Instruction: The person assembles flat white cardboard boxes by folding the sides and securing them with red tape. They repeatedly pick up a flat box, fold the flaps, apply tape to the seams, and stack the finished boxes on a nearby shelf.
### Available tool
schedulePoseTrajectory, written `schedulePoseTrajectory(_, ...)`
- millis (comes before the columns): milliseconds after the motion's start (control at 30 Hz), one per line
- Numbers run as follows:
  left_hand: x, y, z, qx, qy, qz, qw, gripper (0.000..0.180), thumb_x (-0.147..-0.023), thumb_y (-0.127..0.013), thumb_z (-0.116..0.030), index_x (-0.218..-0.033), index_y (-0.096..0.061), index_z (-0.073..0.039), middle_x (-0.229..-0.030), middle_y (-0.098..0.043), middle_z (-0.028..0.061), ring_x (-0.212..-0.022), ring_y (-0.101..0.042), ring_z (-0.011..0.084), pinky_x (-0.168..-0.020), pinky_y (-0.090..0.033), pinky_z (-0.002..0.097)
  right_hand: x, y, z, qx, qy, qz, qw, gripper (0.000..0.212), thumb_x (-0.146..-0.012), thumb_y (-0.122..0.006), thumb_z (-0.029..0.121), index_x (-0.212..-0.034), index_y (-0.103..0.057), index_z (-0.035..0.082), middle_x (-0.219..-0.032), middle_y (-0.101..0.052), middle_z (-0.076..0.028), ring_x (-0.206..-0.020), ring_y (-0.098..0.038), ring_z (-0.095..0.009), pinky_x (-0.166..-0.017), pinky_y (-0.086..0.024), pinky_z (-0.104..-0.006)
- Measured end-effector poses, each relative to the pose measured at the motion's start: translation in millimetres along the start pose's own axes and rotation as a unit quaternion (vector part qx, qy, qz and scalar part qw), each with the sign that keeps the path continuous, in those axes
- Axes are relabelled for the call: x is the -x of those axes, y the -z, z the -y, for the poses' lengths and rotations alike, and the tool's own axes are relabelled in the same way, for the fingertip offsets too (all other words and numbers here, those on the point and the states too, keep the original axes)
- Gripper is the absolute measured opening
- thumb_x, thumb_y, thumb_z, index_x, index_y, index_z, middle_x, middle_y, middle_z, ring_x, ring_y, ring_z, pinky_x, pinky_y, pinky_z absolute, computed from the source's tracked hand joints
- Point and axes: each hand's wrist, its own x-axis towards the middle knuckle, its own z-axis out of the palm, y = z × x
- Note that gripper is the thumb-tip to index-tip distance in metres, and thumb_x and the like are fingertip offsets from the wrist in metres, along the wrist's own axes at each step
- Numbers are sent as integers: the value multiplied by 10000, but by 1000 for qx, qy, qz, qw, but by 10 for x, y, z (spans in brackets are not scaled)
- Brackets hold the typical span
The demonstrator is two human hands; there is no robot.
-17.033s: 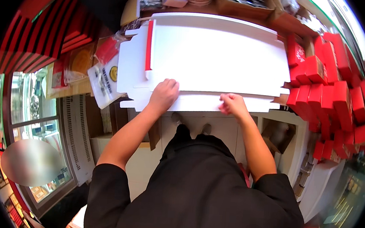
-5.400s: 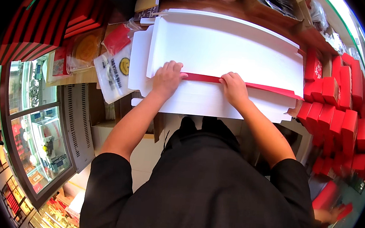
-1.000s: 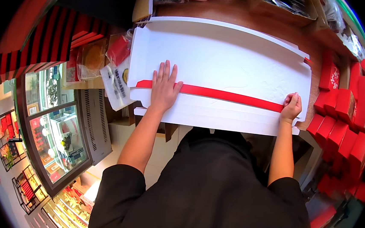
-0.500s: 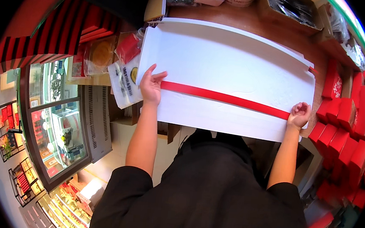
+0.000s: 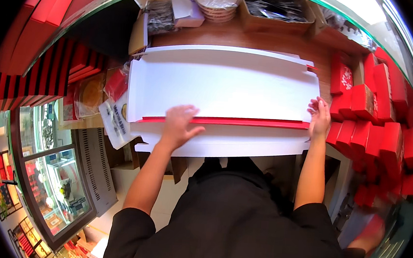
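Observation:
A wide white cardboard box blank (image 5: pixel 229 84) lies across the table, its far and left edges standing up slightly. Along its near side runs a narrow red strip (image 5: pixel 246 122), with a white flap (image 5: pixel 234 140) in front of it. Over the strip's left part hovers my left hand (image 5: pixel 180 127), fingers spread and a little blurred; contact with the cardboard cannot be made out. At the blank's right edge, near the strip's end, is my right hand (image 5: pixel 319 121). Its fingers are loosely bent and apart, with nothing visible in them.
Red boxes (image 5: pixel 385 143) are stacked at the right, more (image 5: pixel 41 67) at the left. Behind the blank stand a stack of ribbon rolls (image 5: pixel 218 1) and a carton of dark packets (image 5: pixel 278 13). Plastic bags (image 5: pixel 116 122) lie left. Another person's blurred arm (image 5: pixel 369 236) shows lower right.
The view has shifted. My left hand has moved from the blank's left edge inward over the red strip, and my right hand has loosened from a fist. The strip looks narrower.

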Motion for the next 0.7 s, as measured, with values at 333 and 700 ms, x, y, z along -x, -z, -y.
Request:
schedulePoseTrajectory(333, -111, 163, -425, 2, -90, -8, 996, 269, -737, -738, -79, -989, -644, -88, -915, -607, 44, -867, -584, 235, -737, -444, 364, -566, 607, -15, 367, -44, -43, 928, 496, -863, -679, 186, -1260, -542, -78, -1194, -631, -173, -1078, -607, -226, -925, -468, -315)
schedulePoseTrajectory(700, -167, 594, -826, -65, -187, -101, 975, 227, -795, -650, -105, -1020, -646, -137, -958, -588, 4, -930, -585, 164, -858, -387, 354, 304, 1273, 692, 96, -41, -111, 988, 359, -939, -615, 202, -1195, -599, -48, -1121, -668, -128, -999, -632, -212, -883, -501, -320)
